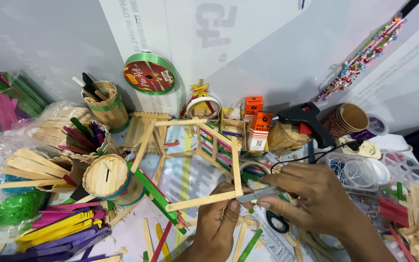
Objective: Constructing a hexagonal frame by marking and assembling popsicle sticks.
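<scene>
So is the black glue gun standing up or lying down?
Standing up. The glue gun rests with its handle pointing down and its nozzle toward the left, beside the paper cups.

Colours on the craft bench
Pale wood stick frame (204, 160); black glue gun (306, 121) with red trigger; green ribbon spool (150, 73), red centre; 2 orange-and-white boxes (258, 127); brown paper cups (347, 119); yellow, pink, purple sticks (64, 228); multicolour bead strings (364, 56).

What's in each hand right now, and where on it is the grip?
The left hand pinches the craft-stick frame at its near bottom stick, by the corner. The right hand holds a slim metal tool by its rear end, tip at that corner.
</scene>
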